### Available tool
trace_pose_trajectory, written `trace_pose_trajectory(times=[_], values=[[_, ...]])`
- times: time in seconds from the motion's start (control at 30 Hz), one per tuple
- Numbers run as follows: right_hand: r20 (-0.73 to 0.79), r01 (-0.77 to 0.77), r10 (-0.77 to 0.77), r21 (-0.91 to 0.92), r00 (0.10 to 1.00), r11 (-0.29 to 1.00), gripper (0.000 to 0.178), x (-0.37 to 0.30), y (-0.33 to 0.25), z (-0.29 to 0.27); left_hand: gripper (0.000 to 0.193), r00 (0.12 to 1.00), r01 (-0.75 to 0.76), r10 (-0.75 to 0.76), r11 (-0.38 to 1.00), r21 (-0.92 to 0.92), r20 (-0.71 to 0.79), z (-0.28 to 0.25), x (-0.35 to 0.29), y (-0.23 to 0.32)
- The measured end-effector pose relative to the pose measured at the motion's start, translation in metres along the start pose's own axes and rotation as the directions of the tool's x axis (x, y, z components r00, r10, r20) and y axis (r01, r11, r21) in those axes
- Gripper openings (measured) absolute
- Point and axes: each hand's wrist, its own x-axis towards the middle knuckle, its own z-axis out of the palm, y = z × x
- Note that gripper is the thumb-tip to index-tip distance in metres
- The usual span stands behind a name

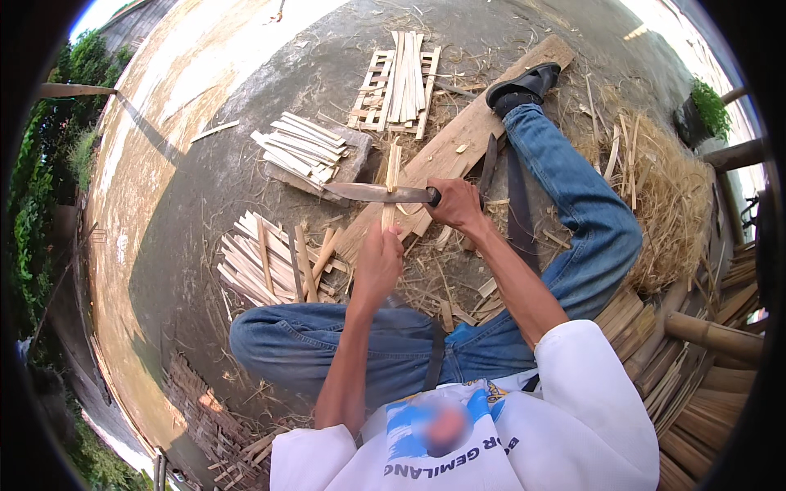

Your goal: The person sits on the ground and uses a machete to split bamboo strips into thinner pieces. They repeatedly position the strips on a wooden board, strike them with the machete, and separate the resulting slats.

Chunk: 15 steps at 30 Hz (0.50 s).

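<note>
My left hand is closed around the lower end of a pale bamboo strip that points away from me. In my right hand is the dark handle of a large knife, gripped by closed fingers. The blade lies across the strip, its tip toward the left, and seems to touch it. Beneath both is a long wooden plank, running diagonally from near my left knee to my outstretched foot. A few wood chips rest on the plank. Whether the blade has cut into the strip, I cannot tell.
Split strips lie on a flat stone to the left. Another bundle rests on a slatted wooden rack ahead. Loose strips sit by my left knee. A heap of shavings and bamboo poles are at the right.
</note>
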Motion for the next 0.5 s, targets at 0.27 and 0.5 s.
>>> trace_pose_trajectory(times=[0.27, 0.5], values=[[0.089, -0.033, 0.043, -0.112, 0.995, 0.993, 0.017, 0.006, 0.033, 0.019, 0.027, 0.996, 0.085, -0.086, 0.991, -0.107, -0.001, -0.001, -0.045, -0.011], [0.072, -0.3, 0.297, 0.035, 0.952, 0.953, 0.02, 0.007, 0.05, -0.021, 0.026, 0.98, 0.197, -0.189, 0.909, -0.367, 0.057, -0.019, -0.078, -0.023]])
